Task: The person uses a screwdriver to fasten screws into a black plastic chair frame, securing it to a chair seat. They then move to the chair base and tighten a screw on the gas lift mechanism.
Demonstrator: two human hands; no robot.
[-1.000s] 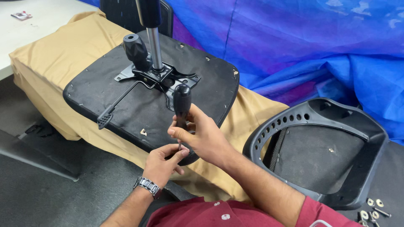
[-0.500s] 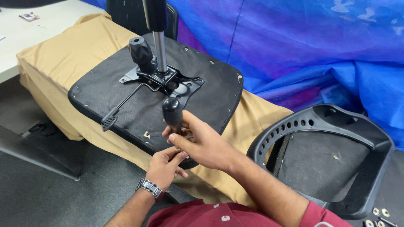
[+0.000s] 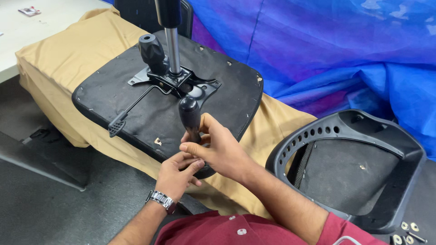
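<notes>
1. Your right hand (image 3: 222,147) is wrapped around the lower shaft of the black screwdriver handle (image 3: 190,117), fingers clamped on it. The tool stands nearly upright at the near edge of the upturned seat base (image 3: 227,86).
2. Your left hand (image 3: 176,174) sits just under the right, fingertips pinched together at the tool's tip. I can't tell what they pinch; the right hand hides it.
3. The seat base lies underside-up on the tan cloth (image 3: 68,59), with the metal mechanism plate (image 3: 175,81), gas cylinder (image 3: 171,43) and side lever (image 3: 131,106) further from you.
4. For the step in hand, my read: keep the tool square to the seat, let the left fingers steady the tip only, press down through the right palm. Don't tilt, or the tip may slip across the fabric.
5. Loose washers and screws (image 3: 406,233) lie at the far right by the black backrest frame (image 3: 349,168). They're well apart from your hands, so fetch one before you need it.
6. Versus the earlier frames: the handle now stands more upright and closer to the mechanism plate. The right hand sits lower on it, leaving the bulb end bare.
7. The left hand has stayed under the right throughout. The seat base shows no shift on the cloth; the view has only drifted.
</notes>
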